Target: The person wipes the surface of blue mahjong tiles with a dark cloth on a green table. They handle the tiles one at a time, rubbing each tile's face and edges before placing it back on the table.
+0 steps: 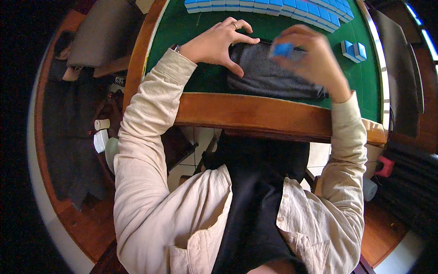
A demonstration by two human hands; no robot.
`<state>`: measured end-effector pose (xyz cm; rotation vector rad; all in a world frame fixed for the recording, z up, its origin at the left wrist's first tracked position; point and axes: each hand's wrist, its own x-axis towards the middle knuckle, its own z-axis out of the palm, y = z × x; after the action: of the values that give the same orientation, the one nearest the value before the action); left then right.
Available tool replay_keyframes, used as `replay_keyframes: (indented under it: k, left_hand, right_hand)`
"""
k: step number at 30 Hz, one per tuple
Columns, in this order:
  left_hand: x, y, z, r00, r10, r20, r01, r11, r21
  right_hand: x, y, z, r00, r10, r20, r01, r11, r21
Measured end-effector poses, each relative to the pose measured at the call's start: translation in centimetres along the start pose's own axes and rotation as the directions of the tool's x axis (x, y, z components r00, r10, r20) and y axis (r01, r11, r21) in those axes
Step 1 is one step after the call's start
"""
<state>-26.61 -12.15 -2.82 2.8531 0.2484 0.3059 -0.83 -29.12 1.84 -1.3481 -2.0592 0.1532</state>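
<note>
On the green felt tabletop point(205, 80) lies a folded dark grey cloth point(260, 73). My left hand point(222, 42) is at the cloth's left end, fingers spread and nothing held. Its thumb and index fingertip are over or against the cloth's edge; actual contact is unclear. Above the cloth's right part, my right hand point(313, 56) is blurred and grips a blue mahjong tile point(283, 50) between thumb and fingers. The tile's blue back shows, while its other side is hidden.
Stacked blue-and-white mahjong tiles point(239, 5) form rows at the far side. A few more tiles point(354, 51) stand right of my right hand. A wooden rim point(253, 109) borders the table nearest me. Padded seats flank it, one grey point(102, 30) at left.
</note>
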Motion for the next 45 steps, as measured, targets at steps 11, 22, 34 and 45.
replay_keyframes:
  k: [11, 22, 34, 45]
  left_hand:
    - [0.0, 0.3, 0.2, 1.000, -0.027, -0.006, 0.027, 1.000, 0.011]
    - [0.1, 0.0, 0.3, 1.000, -0.005, -0.008, 0.005, 1.000, 0.007]
    - [-0.1, 0.2, 0.1, 1.000, -0.028, 0.001, 0.028, 0.999, 0.023]
    - [0.0, 0.2, 0.1, 0.999, -0.032, 0.008, 0.031, 0.999, 0.016]
  right_hand:
    - [0.0, -2.2, 6.3, 0.971, 0.220, -0.092, -0.232, 0.962, -0.143]
    - [-0.5, -2.3, 6.7, 0.976, 0.213, -0.048, -0.214, 0.976, -0.025]
    - [0.7, -0.3, 5.7, 0.962, 0.249, -0.111, -0.264, 0.952, -0.152]
    - [0.5, -0.3, 6.1, 0.960, 0.258, -0.112, -0.272, 0.953, -0.136]
